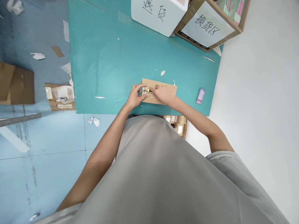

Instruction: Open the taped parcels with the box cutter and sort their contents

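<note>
A small flat cardboard box (167,87) lies near the front edge of the teal table (107,62). My left hand (136,96) rests on the box's left end, fingers curled over its edge and holding it down. My right hand (163,94) lies on top of the box, closed in a pinch on a small yellow and black tool (147,90) whose tip points left along a strip of tape. The part of the box under my hands is hidden.
A white box (161,14) and a cardboard box (210,25), both with handwritten labels, stand at the table's far end. A small pink object (200,95) lies at the right front. Open cartons (59,96) and paper scraps litter the blue floor to the left.
</note>
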A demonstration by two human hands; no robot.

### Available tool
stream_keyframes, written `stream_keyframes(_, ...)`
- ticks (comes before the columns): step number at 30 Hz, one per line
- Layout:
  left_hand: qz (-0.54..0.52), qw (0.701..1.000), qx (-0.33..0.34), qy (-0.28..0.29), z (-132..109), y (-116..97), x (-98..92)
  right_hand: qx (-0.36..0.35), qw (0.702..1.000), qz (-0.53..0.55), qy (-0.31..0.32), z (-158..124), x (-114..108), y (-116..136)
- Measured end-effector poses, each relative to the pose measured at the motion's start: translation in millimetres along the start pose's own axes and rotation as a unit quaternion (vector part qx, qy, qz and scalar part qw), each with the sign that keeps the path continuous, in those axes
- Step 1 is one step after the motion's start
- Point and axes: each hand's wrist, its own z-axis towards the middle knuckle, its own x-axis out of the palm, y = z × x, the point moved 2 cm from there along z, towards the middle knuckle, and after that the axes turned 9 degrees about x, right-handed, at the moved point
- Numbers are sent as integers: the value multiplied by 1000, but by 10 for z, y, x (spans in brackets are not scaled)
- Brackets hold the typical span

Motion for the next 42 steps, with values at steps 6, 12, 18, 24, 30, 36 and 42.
stream_keyframes(6,24,1000,-18,7,-5,-34,-83,-20,1000,-7,-6,-39,26,-31)
stream_keyframes(12,49,998,-42,1,-34,-118,-133,56,997,-8,42,-473,386,-993)
stream_keyframes(18,56,996,-68,0,-49,-189,-44,82,994,24,66,-808,726,-1508)
stream_keyframes(24,61,993,-87,-48,-123,-121,-202,36,972,232,-23,-875,1131,-1887)
stream_keyframes(30,49,991,-104,-74,-219,-56,-458,199,741,637,-78,-511,1912,-1667)
stream_keyframes(36,104,977,-113,-146,-320,48,-675,251,541,803,-14,-180,2071,-676)
stream_keyframes(42,101,981,-102,-132,-258,226,-589,244,574,777,-81,-429,1649,-638)
